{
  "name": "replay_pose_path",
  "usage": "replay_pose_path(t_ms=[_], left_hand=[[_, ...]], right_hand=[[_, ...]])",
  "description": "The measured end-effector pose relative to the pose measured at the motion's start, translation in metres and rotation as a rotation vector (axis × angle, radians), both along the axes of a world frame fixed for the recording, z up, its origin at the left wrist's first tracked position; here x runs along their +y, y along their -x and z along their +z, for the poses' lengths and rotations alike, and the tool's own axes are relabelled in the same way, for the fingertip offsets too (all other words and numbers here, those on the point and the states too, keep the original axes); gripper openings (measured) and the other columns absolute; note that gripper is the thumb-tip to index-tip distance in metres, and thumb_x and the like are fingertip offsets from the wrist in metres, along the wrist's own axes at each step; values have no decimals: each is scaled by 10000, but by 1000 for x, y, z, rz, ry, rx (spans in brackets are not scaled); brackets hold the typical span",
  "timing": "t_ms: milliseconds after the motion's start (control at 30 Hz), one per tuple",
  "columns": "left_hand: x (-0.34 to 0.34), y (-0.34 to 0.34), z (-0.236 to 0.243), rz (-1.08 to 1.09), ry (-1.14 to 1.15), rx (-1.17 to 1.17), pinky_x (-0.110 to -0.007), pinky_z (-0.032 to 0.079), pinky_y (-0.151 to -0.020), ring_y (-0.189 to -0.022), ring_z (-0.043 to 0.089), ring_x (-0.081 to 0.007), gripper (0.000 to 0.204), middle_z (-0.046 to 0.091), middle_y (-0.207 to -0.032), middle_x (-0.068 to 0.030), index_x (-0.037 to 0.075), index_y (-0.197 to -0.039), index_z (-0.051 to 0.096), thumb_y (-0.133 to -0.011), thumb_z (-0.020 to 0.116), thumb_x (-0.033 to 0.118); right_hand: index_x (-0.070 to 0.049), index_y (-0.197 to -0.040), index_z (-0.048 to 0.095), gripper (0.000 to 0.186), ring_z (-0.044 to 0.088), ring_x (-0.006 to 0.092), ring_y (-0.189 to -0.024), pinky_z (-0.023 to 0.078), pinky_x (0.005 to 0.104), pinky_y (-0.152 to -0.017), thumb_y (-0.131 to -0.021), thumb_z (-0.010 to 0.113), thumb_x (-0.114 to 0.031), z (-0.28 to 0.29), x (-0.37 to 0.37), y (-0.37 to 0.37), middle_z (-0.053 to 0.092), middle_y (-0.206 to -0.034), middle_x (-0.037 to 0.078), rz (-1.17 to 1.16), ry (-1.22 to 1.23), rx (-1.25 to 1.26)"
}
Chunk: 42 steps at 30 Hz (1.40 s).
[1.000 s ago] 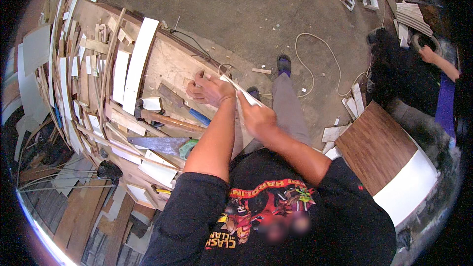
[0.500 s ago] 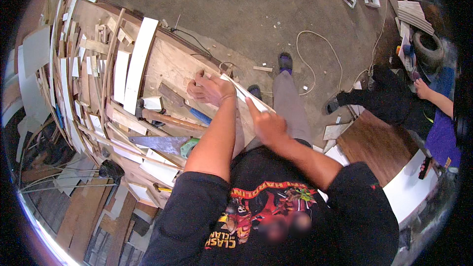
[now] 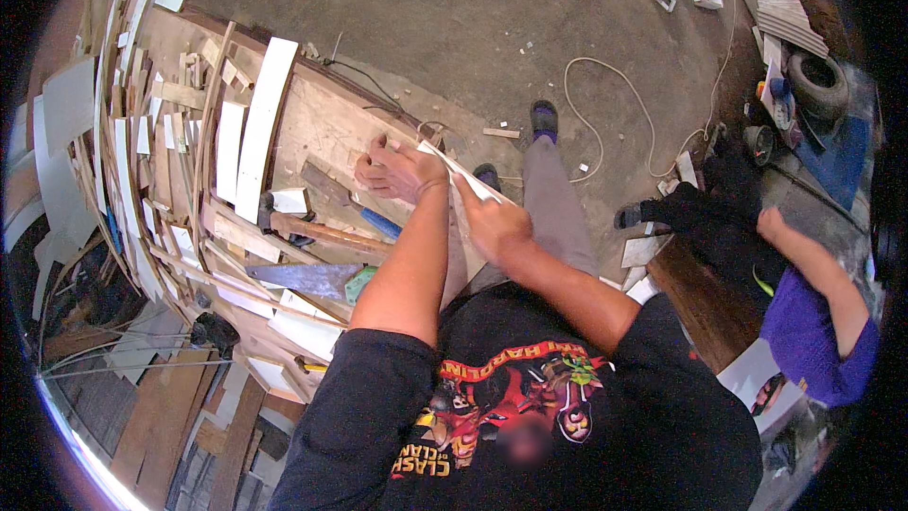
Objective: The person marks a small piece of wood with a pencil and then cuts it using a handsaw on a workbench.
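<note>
A narrow board with a white face (image 3: 480, 187) lies slanted at the bench's near edge, in front of my body. My left hand (image 3: 402, 172) is at its far end, fingers curled and thumb side up, seemingly gripping the board; the fingertips are partly hidden. My right hand (image 3: 497, 225) is against the white face, index finger stretched along it and the other fingers curled under. Whatever these fingers may hold is hidden. Left of my forearm lie a tool with a blue handle (image 3: 381, 221), a handsaw (image 3: 312, 278) with a green handle, and a hammer (image 3: 326, 230) with a wooden handle.
Wood strips and white offcuts (image 3: 268, 128) cover the left part of the workbench (image 3: 322, 123). A cable (image 3: 598, 123) loops over the concrete floor. At the right, a co-worker in a purple shirt (image 3: 818, 336) is beside a brown panel (image 3: 705, 308); a tyre (image 3: 818, 85) lies beyond.
My right hand has slid up and left along the board, closer to my left hand, which stays nearly in place. The co-worker's arm and body have moved nearer to me.
</note>
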<state>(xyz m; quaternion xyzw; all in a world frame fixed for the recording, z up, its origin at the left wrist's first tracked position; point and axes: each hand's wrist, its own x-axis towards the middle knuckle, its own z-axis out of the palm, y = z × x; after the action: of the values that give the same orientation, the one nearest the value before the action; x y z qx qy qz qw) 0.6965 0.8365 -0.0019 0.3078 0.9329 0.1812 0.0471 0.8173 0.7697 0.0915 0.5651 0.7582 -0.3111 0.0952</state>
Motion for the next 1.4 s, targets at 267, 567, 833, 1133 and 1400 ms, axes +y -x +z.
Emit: replay_pose_path(t_ms=[267,567,833,1133,1400], left_hand=[[4,-5,4,6,25,-3,-539,225,-1099,-1384,242,-383,333,357,-1373,-193,112,-1244,514,-924,554,194],[1,-3,-2,5,21,17,-525,223,-1097,-1368,261,-380,356,363,-1361,-189,110,-1248,496,-906,563,184],[-7,-2,4,27,41,-15,-531,224,-1096,-1373,273,-371,368,361,-1363,-184,134,-1260,498,-904,583,170],[5,-4,11,51,58,-42,-543,228,-1106,-1397,234,-374,366,344,-1373,-176,152,-1265,515,-906,587,157],[-2,6,-3,50,22,13,-546,208,-1112,-1381,242,-378,358,334,-1384,-186,126,-1274,507,-923,561,170]], right_hand=[[-213,-1543,388,673,712,307,-607,572,483,-530,-890,526,-130,-16,17,11,696,-705,157,-89,28,4],[-250,-1555,360,706,709,343,-613,574,501,-560,-883,533,-117,-13,-1,-3,702,-758,190,-73,19,54],[-176,-1531,387,649,713,350,-627,573,506,-558,-900,522,-108,22,-10,-21,698,-733,196,-19,144,2],[-194,-1505,456,670,711,316,-622,562,491,-537,-848,560,-114,20,-16,-26,691,-705,144,-6,126,-45],[-193,-1493,474,663,718,310,-645,568,464,-535,-842,573,-114,22,-18,-21,698,-721,147,8,80,-24]])
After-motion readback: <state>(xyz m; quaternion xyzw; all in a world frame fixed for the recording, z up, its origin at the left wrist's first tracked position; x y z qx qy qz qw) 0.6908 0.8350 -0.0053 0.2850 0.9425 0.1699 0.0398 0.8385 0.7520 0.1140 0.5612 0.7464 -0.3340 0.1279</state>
